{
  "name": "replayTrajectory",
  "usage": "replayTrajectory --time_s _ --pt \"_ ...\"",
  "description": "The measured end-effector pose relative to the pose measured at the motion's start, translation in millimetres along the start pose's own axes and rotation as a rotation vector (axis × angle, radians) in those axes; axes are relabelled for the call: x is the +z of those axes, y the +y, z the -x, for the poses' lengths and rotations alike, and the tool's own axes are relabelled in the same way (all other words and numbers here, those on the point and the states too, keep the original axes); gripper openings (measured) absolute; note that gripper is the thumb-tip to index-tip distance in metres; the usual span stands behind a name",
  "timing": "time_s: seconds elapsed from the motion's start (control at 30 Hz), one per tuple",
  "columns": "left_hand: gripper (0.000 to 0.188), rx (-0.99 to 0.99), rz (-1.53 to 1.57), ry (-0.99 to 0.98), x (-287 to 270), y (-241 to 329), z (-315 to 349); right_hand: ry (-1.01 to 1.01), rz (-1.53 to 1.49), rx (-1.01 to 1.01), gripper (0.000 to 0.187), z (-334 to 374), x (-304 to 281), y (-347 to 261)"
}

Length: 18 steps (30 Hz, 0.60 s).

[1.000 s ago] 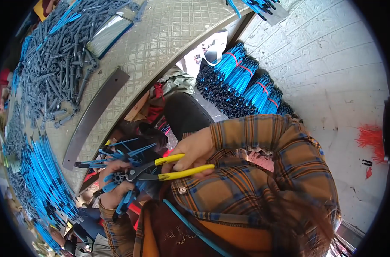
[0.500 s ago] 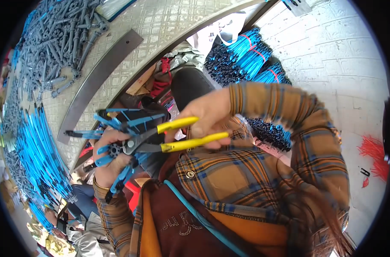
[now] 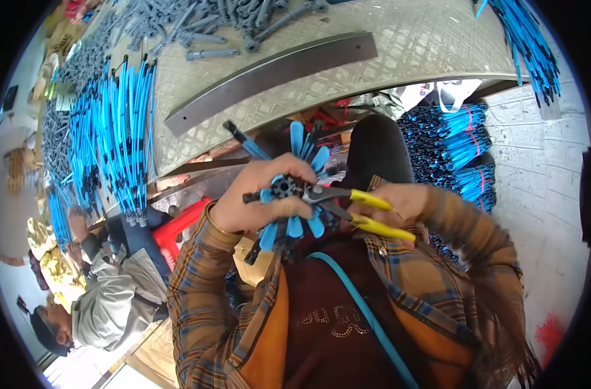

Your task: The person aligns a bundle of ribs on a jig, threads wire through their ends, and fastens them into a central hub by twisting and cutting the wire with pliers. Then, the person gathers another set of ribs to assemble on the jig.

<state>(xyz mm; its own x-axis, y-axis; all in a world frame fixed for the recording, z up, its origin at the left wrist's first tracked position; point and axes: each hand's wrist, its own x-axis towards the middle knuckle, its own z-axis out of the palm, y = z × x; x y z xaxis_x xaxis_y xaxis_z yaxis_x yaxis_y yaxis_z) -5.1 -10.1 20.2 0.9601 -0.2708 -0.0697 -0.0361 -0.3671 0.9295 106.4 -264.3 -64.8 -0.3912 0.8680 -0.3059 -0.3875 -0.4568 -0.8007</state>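
Observation:
My left hand (image 3: 240,194) is wrapped round a dark, round, notched hub (image 3: 283,187). From it several flat blue arms (image 3: 297,136) with black ends spread outward on all sides. Fingers of my right hand (image 3: 402,200) grip pliers (image 3: 381,228) with yellow handles and dark metal jaws. The jaw end of the pliers touches the hub's right side, close to my left fingertips. What lies between the jaws is too small to make out. Both hands are held in front of my body, just off the table's near edge.
On the patterned table (image 3: 431,48) lie a long metal bar (image 3: 276,78), a heap of grey plastic parts (image 3: 204,26) and blue rods (image 3: 123,129). Banded bundles of blue rods (image 3: 467,146) stand at right. A red stool (image 3: 182,230) and a person in grey (image 3: 117,301) are at left.
My view has turned, so the table now runs across the top. The pliers have been brought closer to the hub, and their handles now point toward the right.

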Motion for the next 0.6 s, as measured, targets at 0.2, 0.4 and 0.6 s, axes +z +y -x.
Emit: replayTrajectory --time_s 0.2,0.4,0.6 --pt "0.039 -0.042 0.074 0.117 0 -5 7 0.524 0.858 -0.286 0.054 10 17 -68" --pt "0.038 -0.015 0.062 0.001 -6 -2 4 0.060 -0.440 0.147 0.061 1 12 -34" --pt "0.038 -0.019 0.036 0.068 -5 -6 7 0.294 0.387 -0.013 0.048 7 17 -58"
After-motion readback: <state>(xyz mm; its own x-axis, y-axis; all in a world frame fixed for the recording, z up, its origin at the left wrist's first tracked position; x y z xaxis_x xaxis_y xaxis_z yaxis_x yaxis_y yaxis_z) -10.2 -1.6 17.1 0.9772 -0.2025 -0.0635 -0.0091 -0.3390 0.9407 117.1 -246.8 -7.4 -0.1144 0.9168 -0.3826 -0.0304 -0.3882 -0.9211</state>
